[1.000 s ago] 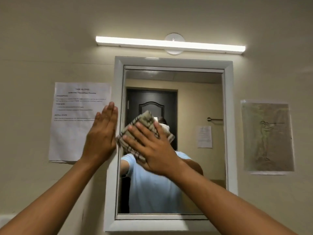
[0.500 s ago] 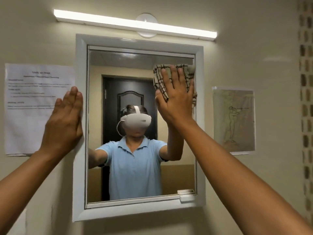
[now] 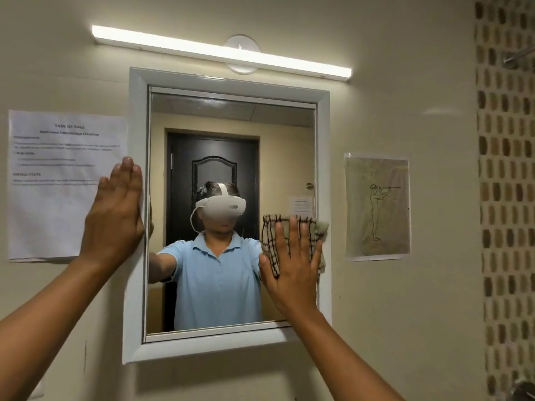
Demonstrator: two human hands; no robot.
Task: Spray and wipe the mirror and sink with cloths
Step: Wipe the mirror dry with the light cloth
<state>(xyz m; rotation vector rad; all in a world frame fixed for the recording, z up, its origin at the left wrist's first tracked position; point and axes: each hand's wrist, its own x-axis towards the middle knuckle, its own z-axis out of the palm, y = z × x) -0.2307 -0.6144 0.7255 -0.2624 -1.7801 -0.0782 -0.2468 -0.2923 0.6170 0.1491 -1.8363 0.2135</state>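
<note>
Pressing a checked cloth (image 3: 292,238) flat against the mirror (image 3: 231,157) is what the right hand (image 3: 292,273) is doing here, palm down on the fabric with all fingers straight and slightly spread, thumb out to the left. Nothing is curled round the cloth, it's just pinned to the glass under the open palm. The cloth sits at the mirror's right edge, roughly mid-height, and a bit of it pokes out past the fingers onto the white frame (image 3: 134,215) on that side. It's beige with dark grid lines, kind of bunched at the top right corner.

The left hand (image 3: 115,215) is flat too, fingers straight and held close together, pointing up. It rests on the wall right at the frame's left side, with the fingertips overlapping the edge of a printed paper sheet (image 3: 55,183) taped up there. The text on the sheet is too blurry to read properly.

Above the mirror there's a long strip light (image 3: 220,52), switched on. To the right of the mirror, a second sheet with a line drawing of a standing figure (image 3: 376,206) is stuck on the wall, well apart from the cloth. Further right there's a band of small brown mosaic tiles (image 3: 506,169) running down the wall.

In the reflection you can see a dark door (image 3: 214,157). The sink isn't in view.
</note>
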